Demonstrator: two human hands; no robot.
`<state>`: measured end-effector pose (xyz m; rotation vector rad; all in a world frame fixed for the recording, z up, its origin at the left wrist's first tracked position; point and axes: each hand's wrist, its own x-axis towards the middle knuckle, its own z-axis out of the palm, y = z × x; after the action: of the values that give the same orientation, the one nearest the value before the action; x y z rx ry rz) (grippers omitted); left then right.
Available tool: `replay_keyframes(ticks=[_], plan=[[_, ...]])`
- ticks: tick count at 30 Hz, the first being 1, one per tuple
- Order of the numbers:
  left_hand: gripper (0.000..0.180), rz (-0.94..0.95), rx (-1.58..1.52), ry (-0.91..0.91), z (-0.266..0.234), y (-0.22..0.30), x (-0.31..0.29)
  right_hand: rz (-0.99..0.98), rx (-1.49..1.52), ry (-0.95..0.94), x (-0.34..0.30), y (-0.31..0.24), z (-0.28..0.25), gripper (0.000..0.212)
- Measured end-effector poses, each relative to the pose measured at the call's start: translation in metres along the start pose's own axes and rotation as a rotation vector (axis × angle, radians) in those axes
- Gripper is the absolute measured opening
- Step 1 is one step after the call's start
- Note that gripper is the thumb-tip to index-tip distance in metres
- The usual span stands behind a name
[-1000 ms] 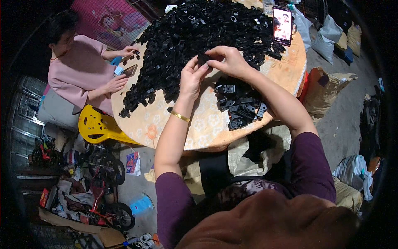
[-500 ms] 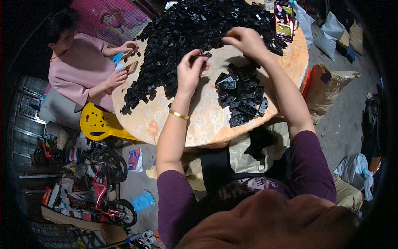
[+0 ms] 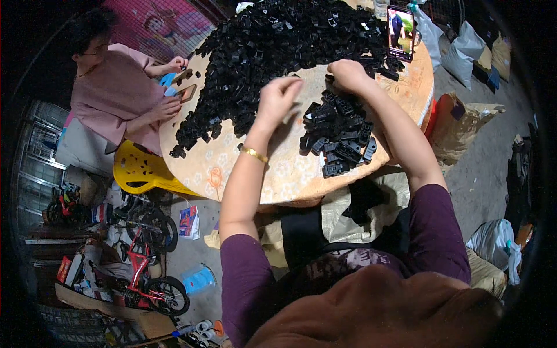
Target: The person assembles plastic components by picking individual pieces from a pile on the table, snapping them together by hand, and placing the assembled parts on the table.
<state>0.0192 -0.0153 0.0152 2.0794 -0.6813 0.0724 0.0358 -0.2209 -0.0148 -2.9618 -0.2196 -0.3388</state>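
The small pile (image 3: pixel 342 136) of black parts lay on the table (image 3: pixel 284 184), some of its pieces close to the near edge. Just beyond the small pile was the right hand (image 3: pixel 350 76), fingers curled downward; I could not tell whether they pinched a part. Left of the small pile, the left hand (image 3: pixel 281 101) was raised and blurred, thumb and fingers drawn close together, and I could not tell if anything sat between them. Beyond the small pile and to its left spread the big heap (image 3: pixel 272 46) of similar parts.

The right forearm (image 3: pixel 400 127) ran close along the small pile's right side, so a low sweep might have dragged pieces over the edge. A careless push across the narrow gap could have mixed pile and heap. The phone (image 3: pixel 400 35), propped beyond and right of the small pile, might have tipped if the right hand swung outward.
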Motion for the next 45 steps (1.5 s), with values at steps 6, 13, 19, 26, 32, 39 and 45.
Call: replay_keyframes(ticks=[6,13,19,26,32,39,45], plan=[[0.016,0.246,0.801,0.188,-0.006,-0.046,0.042,0.035,0.114,-0.071,0.005,-0.012,0.002,0.032],[0.020,0.183,1.021,0.231,0.020,-0.046,0.068,-0.066,0.196,-0.108,0.003,-0.010,-0.002,0.031],[0.014,0.181,0.977,0.073,0.007,-0.066,0.083,-0.154,0.329,0.100,0.003,-0.008,0.002,0.035],[0.042,0.304,0.773,0.057,0.012,-0.033,0.046,-0.471,0.713,0.486,0.001,-0.027,-0.012,0.031],[0.030,0.092,0.117,0.161,0.006,-0.015,0.013,-0.489,0.739,0.388,-0.006,-0.037,-0.014,0.029],[0.019,-0.082,-0.562,-0.034,-0.003,-0.026,0.005,-0.426,0.804,0.424,-0.008,-0.046,-0.012,0.026],[0.022,-0.172,-0.871,0.009,0.009,-0.014,0.004,-0.323,0.863,0.442,-0.013,-0.055,-0.008,0.039]])
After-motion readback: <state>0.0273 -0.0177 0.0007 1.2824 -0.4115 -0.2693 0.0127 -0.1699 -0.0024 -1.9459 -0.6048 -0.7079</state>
